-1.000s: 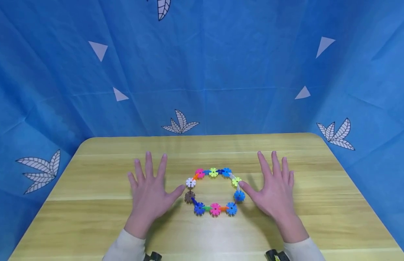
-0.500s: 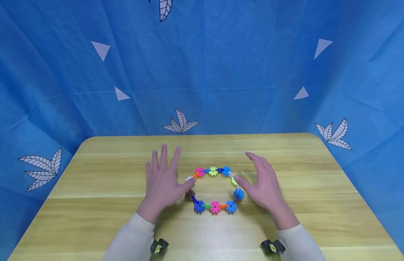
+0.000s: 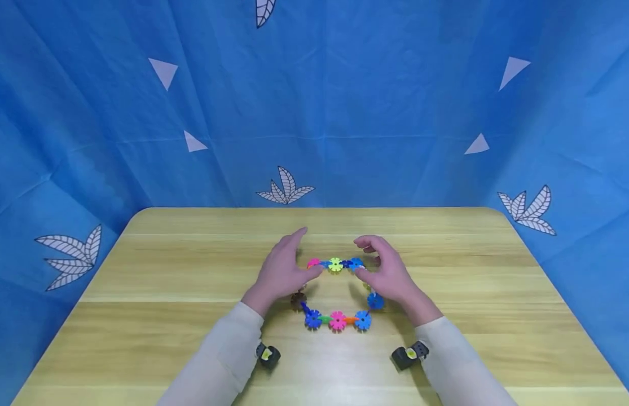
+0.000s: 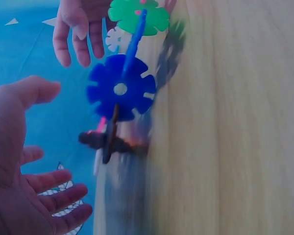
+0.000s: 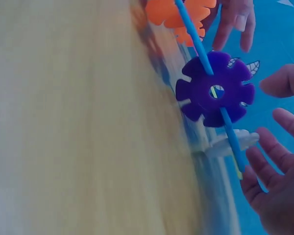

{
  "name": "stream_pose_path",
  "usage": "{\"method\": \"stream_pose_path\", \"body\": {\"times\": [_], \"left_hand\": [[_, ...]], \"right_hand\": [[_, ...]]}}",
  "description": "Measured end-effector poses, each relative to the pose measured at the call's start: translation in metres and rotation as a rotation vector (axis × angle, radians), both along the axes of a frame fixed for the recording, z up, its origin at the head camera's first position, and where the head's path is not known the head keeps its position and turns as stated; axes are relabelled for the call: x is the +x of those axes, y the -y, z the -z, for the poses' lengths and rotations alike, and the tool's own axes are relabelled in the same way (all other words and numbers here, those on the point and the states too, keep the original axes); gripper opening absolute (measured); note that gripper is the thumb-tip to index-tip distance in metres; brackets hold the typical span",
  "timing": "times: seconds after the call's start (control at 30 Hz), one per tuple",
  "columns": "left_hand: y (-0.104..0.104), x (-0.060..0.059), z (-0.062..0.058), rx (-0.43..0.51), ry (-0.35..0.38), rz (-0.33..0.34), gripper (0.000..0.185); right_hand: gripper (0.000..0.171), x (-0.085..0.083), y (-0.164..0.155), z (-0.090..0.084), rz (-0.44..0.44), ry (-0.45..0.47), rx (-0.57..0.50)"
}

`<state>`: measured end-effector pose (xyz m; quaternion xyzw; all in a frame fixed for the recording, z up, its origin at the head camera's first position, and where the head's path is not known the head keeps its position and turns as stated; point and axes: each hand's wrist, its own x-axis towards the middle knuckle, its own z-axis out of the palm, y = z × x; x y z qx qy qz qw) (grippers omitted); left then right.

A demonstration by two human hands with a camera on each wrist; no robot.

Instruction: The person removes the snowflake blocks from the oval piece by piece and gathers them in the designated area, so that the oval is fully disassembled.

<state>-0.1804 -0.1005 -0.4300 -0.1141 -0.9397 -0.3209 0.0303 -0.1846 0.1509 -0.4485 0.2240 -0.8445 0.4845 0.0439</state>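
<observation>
A ring of colourful snowflake discs (image 3: 337, 320) lies on the wooden table (image 3: 167, 270). My left hand (image 3: 300, 256) hovers at the ring's far left by a pink disc, fingers loosely spread. At the far right, beside a blue disc, my right hand (image 3: 369, 259) arches with fingers slightly curled. Neither hand plainly grips a piece. The left wrist view has a dark blue disc (image 4: 120, 88), a green disc (image 4: 137, 14) and my open left hand (image 4: 24, 152). The right wrist view has a purple disc (image 5: 215, 90), an orange disc (image 5: 179, 12) and my open right hand (image 5: 279, 147).
Blue cloth with leaf and triangle prints (image 3: 314, 113) hangs behind and beside the table. Black wrist cameras (image 3: 267, 355) sit on both light sleeves. Bare wood lies left, right and in front of the ring.
Both hands have lifted off the table beside the ring and moved inward and forward to its far side. The ring stays in place.
</observation>
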Motion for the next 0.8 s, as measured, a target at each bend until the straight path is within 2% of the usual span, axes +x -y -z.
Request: {"method": "stream_pose_path", "body": {"times": [0.17, 0.3, 0.53, 0.7, 0.8], "left_hand": [[-0.012, -0.014, 0.008, 0.080, 0.073, 0.076, 0.081], [-0.018, -0.021, 0.014, 0.102, 0.133, 0.127, 0.073], [-0.026, -0.028, 0.020, 0.166, 0.157, 0.218, 0.059], [-0.028, -0.030, 0.026, 0.187, 0.189, 0.207, 0.053], [-0.029, -0.031, 0.028, 0.185, 0.182, 0.201, 0.050]], "right_hand": [[0.048, -0.012, 0.002, 0.011, -0.030, 0.095, -0.069], [0.044, -0.017, 0.006, 0.021, -0.042, 0.151, -0.096], [0.028, -0.021, 0.009, 0.024, 0.024, 0.094, -0.018], [0.019, -0.023, 0.011, 0.026, 0.022, 0.078, 0.018], [0.015, -0.024, 0.012, 0.027, 0.023, 0.083, 0.043]]}}
